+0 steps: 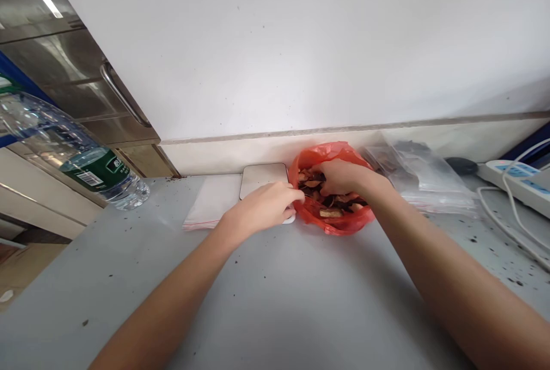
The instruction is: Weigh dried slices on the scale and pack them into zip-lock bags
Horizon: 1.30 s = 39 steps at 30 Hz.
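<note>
A red plastic bag point(335, 227) stands with its mouth open on the grey table, full of dried brown and tan pieces point(330, 212) that look like bark or herb slices. My left hand point(270, 204) is closed on the bag's left rim, the fingers pinched together. Inside the mouth, my right hand point(339, 176) reaches down among the pieces with curled fingers; the fingertips are partly hidden, so what they hold does not show. A small flat scale point(262, 175) lies left of the bag, partly behind my left hand.
White zip bags point(212, 201) lie left of the scale. Clear zip bags point(433, 181) are stacked right of the red bag, near a dark mouse-shaped object point(461, 165) and a power strip point(519, 178) with white cables. A large water bottle point(92, 161) stands at the left table edge. A wall rises behind.
</note>
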### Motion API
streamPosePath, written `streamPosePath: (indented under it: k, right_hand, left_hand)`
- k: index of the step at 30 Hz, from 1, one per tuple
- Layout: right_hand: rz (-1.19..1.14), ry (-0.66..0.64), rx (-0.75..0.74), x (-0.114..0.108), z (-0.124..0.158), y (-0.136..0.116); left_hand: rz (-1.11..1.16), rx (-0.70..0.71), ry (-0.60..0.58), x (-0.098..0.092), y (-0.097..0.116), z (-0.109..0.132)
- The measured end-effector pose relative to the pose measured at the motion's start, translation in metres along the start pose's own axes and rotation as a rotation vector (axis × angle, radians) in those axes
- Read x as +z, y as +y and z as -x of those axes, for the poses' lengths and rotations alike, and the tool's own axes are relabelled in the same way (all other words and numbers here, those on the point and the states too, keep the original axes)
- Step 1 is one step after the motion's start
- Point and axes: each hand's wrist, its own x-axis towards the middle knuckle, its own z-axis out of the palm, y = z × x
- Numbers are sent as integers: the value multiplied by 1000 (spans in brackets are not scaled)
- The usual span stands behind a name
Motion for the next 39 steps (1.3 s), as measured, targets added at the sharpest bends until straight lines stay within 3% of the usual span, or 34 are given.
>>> streamPosePath:
  k: [3, 8, 15, 18, 21, 26, 32, 39]
  right_hand:
    - [-8, -26, 66, -2, -2, 1]
    - [-44, -17, 2, -17, 4, 10]
    - [-273, -33, -194, -33, 19, 27]
    - [-384, -68, -209, -34, 22, 26]
    - [-410, -85, -248, -36, 25, 9]
    - [-356, 17, -276, -39, 23, -41]
    - [-251, 49, -291, -14, -10, -84]
    - [-92, 85, -209, 10, -35, -91]
  left_hand:
    - [2, 29, 49, -1, -1, -1]
    - [93, 41, 114, -15, -3, 5]
    - [115, -100, 74, -45, -10, 24]
    - [111, -195, -20, -58, -20, 34]
    - [80, -306, -104, -69, -32, 46]
    - [24, -504, -152, -80, -56, 64]
    - [22, -623, -201, -77, -84, 74]
    - [16, -537, -207, -61, -92, 63]
